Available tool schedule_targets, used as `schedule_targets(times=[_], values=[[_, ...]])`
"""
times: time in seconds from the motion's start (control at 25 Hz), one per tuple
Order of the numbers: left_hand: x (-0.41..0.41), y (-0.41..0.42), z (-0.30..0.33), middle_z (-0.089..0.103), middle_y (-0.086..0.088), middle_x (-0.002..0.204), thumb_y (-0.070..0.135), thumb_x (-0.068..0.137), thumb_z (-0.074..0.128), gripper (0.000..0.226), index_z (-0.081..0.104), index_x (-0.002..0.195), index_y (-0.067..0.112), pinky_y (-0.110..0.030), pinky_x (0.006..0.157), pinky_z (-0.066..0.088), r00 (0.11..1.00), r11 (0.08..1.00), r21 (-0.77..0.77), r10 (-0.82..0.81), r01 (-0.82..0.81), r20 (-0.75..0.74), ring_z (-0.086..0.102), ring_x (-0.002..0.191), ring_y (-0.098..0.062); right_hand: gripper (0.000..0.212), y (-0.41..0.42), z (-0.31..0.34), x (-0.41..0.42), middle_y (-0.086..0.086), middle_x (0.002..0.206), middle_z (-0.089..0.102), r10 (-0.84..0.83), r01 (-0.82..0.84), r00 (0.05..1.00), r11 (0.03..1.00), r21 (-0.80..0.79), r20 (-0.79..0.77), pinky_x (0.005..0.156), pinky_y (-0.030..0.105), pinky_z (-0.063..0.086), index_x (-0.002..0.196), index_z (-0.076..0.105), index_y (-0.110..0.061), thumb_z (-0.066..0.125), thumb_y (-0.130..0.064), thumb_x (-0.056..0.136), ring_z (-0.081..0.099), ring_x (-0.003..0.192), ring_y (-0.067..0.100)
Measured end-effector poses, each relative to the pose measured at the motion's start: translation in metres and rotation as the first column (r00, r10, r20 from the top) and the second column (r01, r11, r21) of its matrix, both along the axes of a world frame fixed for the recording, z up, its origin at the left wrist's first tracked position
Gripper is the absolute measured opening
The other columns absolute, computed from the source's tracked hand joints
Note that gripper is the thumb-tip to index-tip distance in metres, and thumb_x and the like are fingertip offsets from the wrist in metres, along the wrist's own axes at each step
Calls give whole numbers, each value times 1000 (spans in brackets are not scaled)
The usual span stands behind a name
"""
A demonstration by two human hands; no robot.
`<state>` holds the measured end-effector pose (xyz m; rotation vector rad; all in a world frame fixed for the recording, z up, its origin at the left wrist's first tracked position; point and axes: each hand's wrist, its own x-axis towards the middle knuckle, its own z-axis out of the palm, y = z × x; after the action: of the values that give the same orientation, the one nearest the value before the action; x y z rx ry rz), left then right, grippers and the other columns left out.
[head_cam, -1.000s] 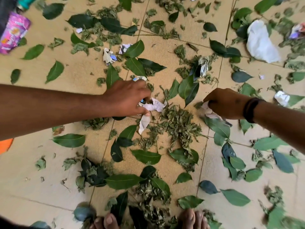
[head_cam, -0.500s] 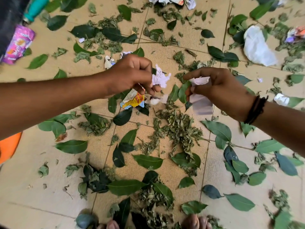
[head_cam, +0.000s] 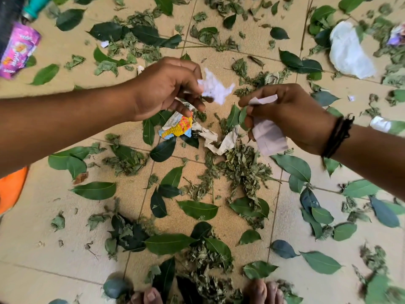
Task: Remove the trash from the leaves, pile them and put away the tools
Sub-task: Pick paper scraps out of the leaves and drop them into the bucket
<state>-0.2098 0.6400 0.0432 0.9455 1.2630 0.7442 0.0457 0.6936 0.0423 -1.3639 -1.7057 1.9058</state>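
Observation:
Green and dried leaves (head_cam: 243,170) lie scattered over the tan tiled floor (head_cam: 32,216). My left hand (head_cam: 162,88) is raised above them and pinches a crumpled white paper scrap (head_cam: 213,88); a yellow and blue wrapper (head_cam: 178,127) and a creased beige paper (head_cam: 215,139) hang from under its fingers. My right hand (head_cam: 287,113) is close to the right of it and grips a folded pale paper (head_cam: 268,133) that sticks out above and below the fingers.
A pink snack packet (head_cam: 18,50) and a teal bottle (head_cam: 35,6) lie at the top left. White plastic (head_cam: 348,51) lies at the top right, a small white scrap (head_cam: 380,123) by my right wrist. Something orange (head_cam: 11,187) shows at the left edge. My toes (head_cam: 263,291) are at the bottom.
Both hands have lifted off the floor with the scraps they picked up. They now hold them close together in the air, the right hand slightly lower than half a second ago.

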Motion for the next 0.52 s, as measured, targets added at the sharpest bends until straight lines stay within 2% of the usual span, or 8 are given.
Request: schedule_targets(times=[0.12, 0.16, 0.2, 0.28, 0.36, 0.44, 0.48, 0.52], values=[[1, -6, -10, 70, -23, 110, 2, 65, 42, 21, 49, 51, 16, -41, 79, 57, 991, 993, -69, 97, -91, 88, 68, 102, -41, 11, -4, -5, 7, 22, 78, 70, 112, -110, 991, 993, -36, 71, 67, 38, 54, 102, 67, 5, 63, 0, 93, 63, 67, 33], [1, -7, -12, 72, -22, 105, 1, 62, 39, 23, 46, 47, 17, -45, 84, 57, 978, 983, -120, 153, -136, 145, 69, 100, -41, 10, -6, -7, 9, 23, 79, 71, 138, -134, 987, 990, -52, 87, 69, 41, 54, 100, 68, 3, 63, 0, 93, 63, 69, 35], [-1, -8, -14, 73, -20, 93, -1, 61, 36, 25, 44, 45, 17, -46, 84, 59, 959, 968, -170, 217, -186, 183, 71, 90, -39, 8, -8, -8, 9, 24, 81, 72, 152, -146, 984, 987, -72, 94, 71, 44, 55, 100, 67, 2, 62, 1, 93, 64, 70, 35], [-7, -7, -17, 62, -11, 69, -5, 66, 28, 30, 38, 47, 15, -37, 65, 58, 922, 927, -245, 334, -283, 196, 62, 62, -26, 7, -11, -8, 8, 23, 86, 74, 144, -134, 987, 983, -123, 71, 68, 44, 57, 99, 65, 2, 61, 2, 94, 68, 71, 35], [-16, -5, -21, 50, -3, 64, 1, 71, 34, 22, 36, 56, 17, -25, 48, 41, 914, 906, -279, 371, -318, 164, 43, 51, -16, 5, -12, -6, 7, 18, 88, 76, 153, -146, 985, 984, -100, 76, 61, 34, 57, 97, 66, 2, 64, 1, 93, 71, 71, 29], [-26, -3, -27, 47, 1, 65, 11, 76, 48, 13, 43, 67, 19, -20, 42, 23, 961, 936, -220, 275, -274, -27, 35, 48, -11, 7, -11, -4, 7, 17, 88, 76, 191, -186, 978, 980, -76, 77, 59, 28, 54, 96, 70, 1, 68, -2, 90, 70, 70, 22], [-30, -3, -31, 49, 2, 65, 16, 82, 57, 13, 48, 72, 19, -20, 43, 22, 957, 968, -128, 182, -214, -226, 35, 46, -9, 9, -11, -4, 7, 19, 87, 76, 202, -197, 977, 977, -77, 70, 61, 27, 54, 96, 72, 2, 69, -2, 89, 69, 70, 23], [-35, -4, -36, 52, 3, 67, 20, 86, 66, 16, 54, 77, 18, -21, 45, 27, 891, 992, -33, 95, -122, -445, 39, 46, -7, 10, -11, -5, 7, 20, 87, 75, 205, -200, 976, 977, -72, 70, 63, 28, 55, 97, 73, 2, 71, -3, 88, 68, 70, 24]])
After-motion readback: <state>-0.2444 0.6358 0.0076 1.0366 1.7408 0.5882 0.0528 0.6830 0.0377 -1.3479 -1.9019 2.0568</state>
